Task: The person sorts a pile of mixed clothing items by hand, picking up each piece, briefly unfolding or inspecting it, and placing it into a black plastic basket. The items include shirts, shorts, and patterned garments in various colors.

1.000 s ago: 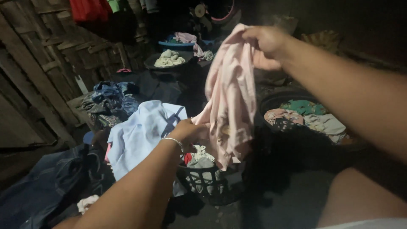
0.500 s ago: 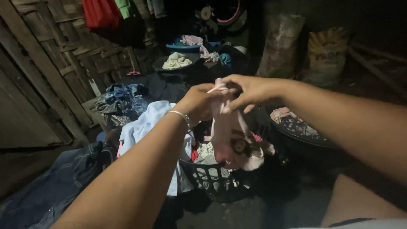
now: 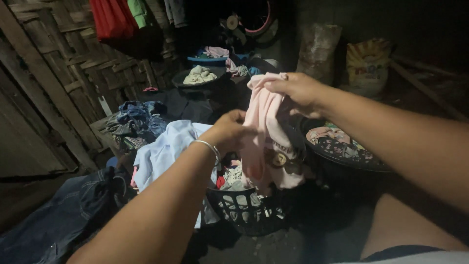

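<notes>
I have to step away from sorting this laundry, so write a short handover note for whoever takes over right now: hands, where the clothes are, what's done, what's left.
Right hand: grips the top edge of the pink garment, held up.
Left hand: pinches the same garment lower down, at its left side.
The garment hangs above the dark laundry basket, which holds other clothes; a light blue garment is draped over its left rim.
Nearby: jeans on the ground at left, and a round basin with clothes at right.
Done: pink garment lifted clear.
Left: it is not yet put down anywhere; the basket is not emptied.
</notes>
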